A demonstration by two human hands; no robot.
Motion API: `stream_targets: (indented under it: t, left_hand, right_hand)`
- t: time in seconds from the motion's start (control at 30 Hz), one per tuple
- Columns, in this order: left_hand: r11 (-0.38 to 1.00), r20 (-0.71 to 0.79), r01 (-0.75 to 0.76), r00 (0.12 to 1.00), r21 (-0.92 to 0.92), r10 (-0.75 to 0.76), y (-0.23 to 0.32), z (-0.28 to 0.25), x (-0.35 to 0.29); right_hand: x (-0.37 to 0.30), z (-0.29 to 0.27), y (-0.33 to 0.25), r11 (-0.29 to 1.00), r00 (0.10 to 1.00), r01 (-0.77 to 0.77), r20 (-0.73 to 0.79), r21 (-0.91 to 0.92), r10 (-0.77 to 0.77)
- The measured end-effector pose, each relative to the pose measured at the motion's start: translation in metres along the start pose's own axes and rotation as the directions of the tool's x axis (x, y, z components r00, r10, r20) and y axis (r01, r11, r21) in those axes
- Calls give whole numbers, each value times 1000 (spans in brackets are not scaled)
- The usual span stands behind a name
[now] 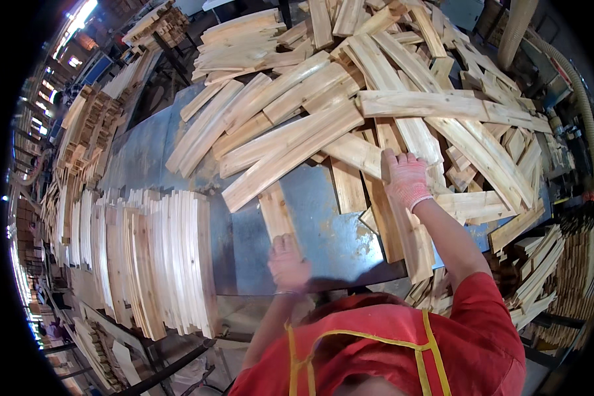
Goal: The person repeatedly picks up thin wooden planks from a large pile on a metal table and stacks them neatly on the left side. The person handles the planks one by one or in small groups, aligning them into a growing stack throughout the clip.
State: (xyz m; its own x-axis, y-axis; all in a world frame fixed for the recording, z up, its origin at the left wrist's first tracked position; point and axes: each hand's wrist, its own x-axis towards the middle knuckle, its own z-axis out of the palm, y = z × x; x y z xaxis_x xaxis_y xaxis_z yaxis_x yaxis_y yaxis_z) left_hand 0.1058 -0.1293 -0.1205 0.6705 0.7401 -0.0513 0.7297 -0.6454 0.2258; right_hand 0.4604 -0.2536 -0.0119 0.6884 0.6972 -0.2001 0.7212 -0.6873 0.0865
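My left hand (289,265), in a pale pinkish glove and a little blurred, is closed over the near end of a short wooden board (277,214) on the grey metal tabletop (330,228). That board's far end passes under a longer, slanted board (294,155). Farther right, my right hand (407,179) wears a pink-and-white knit glove. Its fingers are bent over the right end of a pale board (355,155) in the heap. Another board (414,249) stretches below that wrist toward the table's near edge.
A large loose heap of boards (389,102) covers the far and right side. At left stands a tight row of upright boards (171,257). More wood is stacked at the far left (86,138) and lower right (574,284). A ribbed hose (584,99) hangs at right.
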Motion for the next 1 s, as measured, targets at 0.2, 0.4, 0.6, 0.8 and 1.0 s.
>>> stream_targets:
  t: [0.2,0.4,0.6,0.8,1.0]
  left_hand:
    - [1000,169,19,985,-11,-17,-79,-37,-5]
    - [765,153,-50,970,-642,191,-94,-26,-37]
    - [367,600,513,779,-776,181,-56,-87,-63]
    - [373,555,465,811,-803,183,-83,-104,-71]
    - [209,430,418,903,-884,11,-120,-55,-70]
  right_hand:
    - [-63,-74,-55,824,883,227,246,519,-399]
    - [-55,-61,-176,-66,994,47,-54,997,-96]
    - [-93,61,-230,-174,991,-111,96,978,-92]
    - [-178,82,-245,-425,701,-666,319,614,-638]
    - [-25,1,-158,657,755,641,-482,398,-445]
